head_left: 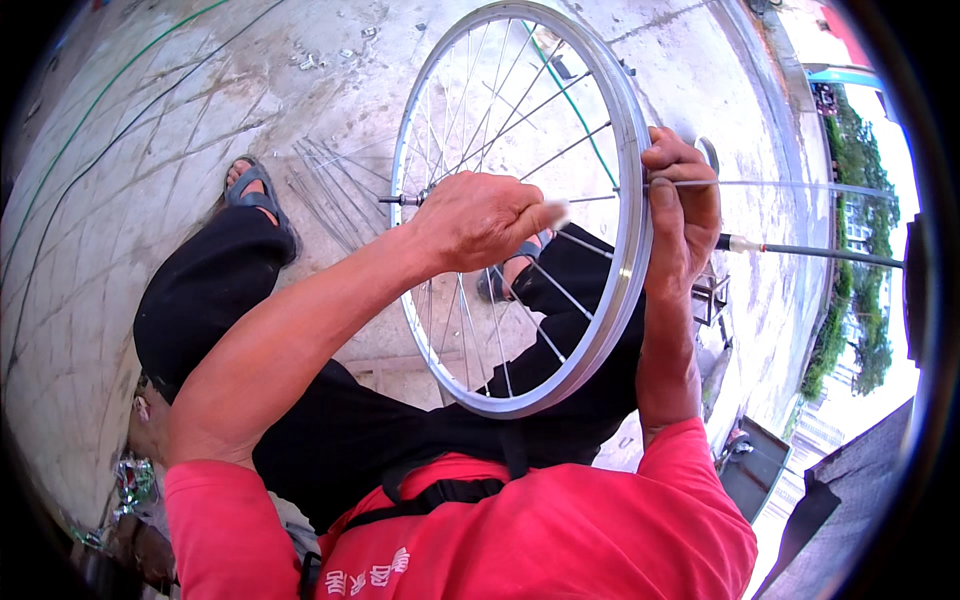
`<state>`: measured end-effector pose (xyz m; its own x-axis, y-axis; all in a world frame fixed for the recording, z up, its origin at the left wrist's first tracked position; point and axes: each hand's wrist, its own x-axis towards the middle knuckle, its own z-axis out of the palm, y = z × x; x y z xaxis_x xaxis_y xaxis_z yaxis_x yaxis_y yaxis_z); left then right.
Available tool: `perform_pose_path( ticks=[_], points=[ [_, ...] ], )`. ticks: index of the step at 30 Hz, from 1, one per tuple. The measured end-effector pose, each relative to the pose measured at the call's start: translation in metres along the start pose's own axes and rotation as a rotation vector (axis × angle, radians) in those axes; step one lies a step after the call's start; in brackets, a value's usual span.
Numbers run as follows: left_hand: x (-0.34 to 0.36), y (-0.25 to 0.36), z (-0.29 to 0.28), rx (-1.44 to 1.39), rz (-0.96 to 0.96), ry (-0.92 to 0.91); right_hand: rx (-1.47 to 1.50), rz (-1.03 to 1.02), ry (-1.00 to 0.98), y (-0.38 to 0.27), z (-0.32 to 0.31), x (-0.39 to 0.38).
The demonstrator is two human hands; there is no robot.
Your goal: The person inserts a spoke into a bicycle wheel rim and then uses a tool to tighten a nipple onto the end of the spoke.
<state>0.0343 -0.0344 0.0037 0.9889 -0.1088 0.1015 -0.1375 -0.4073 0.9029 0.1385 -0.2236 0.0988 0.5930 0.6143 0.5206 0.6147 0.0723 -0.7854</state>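
Wheel rim (632, 215): I saw it upright above the lap, spokes (560, 290) crossing to the hub | right hand (683, 205): fingers closed around the rim's right edge | left hand (478, 218): pinched on a spoke inside the wheel | loose spokes (330, 190): on the concrete floor (150, 150) beside a sandalled foot (255, 192).

Left grip (480, 218) fisted, fingertips pinched; right grip (683, 205) raised, fingers curled, thumb pressed flat.

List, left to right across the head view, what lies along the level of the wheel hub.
Sandalled foot → loose spokes on the concrete → left hand in front of the wheel's spokes → silver wheel rim → right hand gripping the rim → thin dark rod pointing right.
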Motion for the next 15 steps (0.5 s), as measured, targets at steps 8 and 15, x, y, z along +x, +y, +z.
perform_pose_path(
  ticks=[8,15],
  points=[
    [0.029,-0.002,0.014,0.047,-0.017,-0.023,0.066,0.233,0.155,0.018,-0.036,-0.013],
    [0.047,-0.015,0.021,0.144,0.291,0.215,0.218,0.347,0.208,0.026,-0.044,-0.011]
  ],
)
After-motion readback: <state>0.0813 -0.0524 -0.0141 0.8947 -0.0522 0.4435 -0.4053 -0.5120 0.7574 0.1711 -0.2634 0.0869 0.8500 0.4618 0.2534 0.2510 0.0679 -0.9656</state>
